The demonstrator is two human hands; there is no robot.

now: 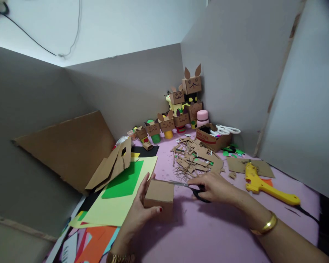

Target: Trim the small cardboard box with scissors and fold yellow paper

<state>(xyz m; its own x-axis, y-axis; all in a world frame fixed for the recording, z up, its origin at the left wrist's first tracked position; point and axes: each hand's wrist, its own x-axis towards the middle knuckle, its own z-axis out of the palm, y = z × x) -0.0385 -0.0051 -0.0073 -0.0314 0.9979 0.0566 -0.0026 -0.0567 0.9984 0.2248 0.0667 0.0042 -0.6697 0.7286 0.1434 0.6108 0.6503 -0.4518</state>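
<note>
Box likely light, stiff, crushable; hold by edges. Left hand clasps it, right hand grips scissors; tip contact unclear from here.

L hand cupped, thumb out to the R w/ red nail, fingers pointing up & away; L wrist nr btm edge. R hand back up, index finger extended L, others curled; R forearm slants in from lower R.
</note>
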